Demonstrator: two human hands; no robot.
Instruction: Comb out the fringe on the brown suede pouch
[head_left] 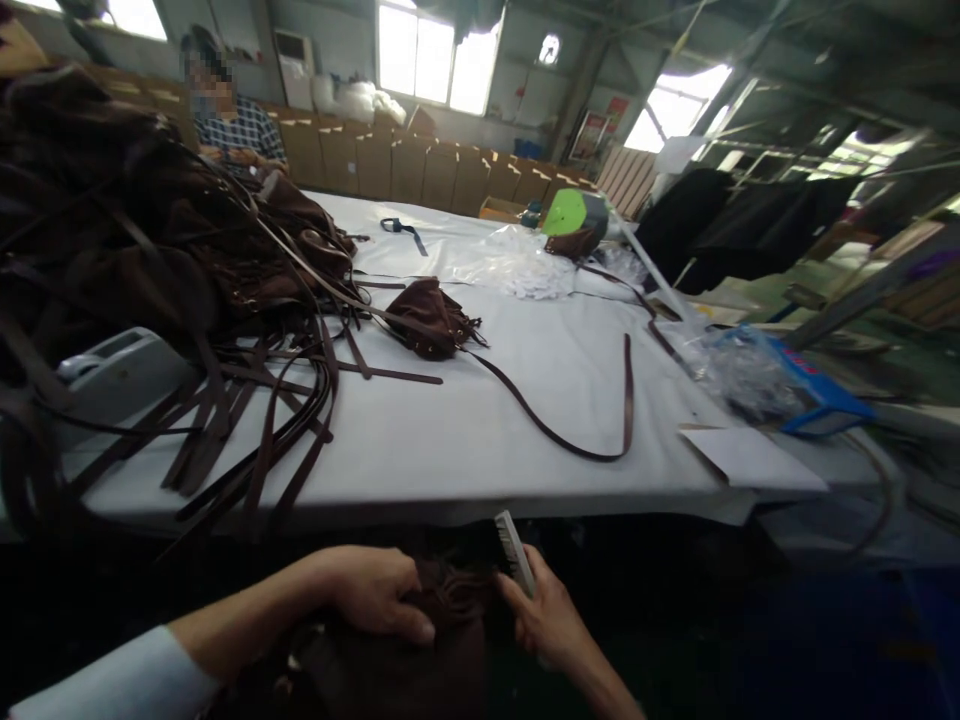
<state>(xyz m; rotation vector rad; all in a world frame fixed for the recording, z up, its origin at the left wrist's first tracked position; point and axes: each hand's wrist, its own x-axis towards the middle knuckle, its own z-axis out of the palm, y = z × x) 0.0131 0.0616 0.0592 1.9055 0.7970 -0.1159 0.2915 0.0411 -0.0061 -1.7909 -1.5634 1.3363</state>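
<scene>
Below the table's front edge, my left hand [382,598] grips a dark brown bag [457,655] at its bunched, fringed top. The bag's lower part fades into shadow. To its right, my right hand [551,620] is closed round a pale grey comb [514,550], tilted with its teeth towards the left. The tips of my right fingers are close to the fringe; whether they touch it I cannot tell. On the table beyond lies a small brown fringed bag [427,318] with a long strap [555,430] curving to the right.
A tall heap of brown bags [165,220] with dangling straps covers the left of the white table [465,440]. Clear plastic bags [525,265], white paper [754,458] and a blue box [817,385] lie to the right. A person [236,125] is at the back left, near cardboard boxes [409,170].
</scene>
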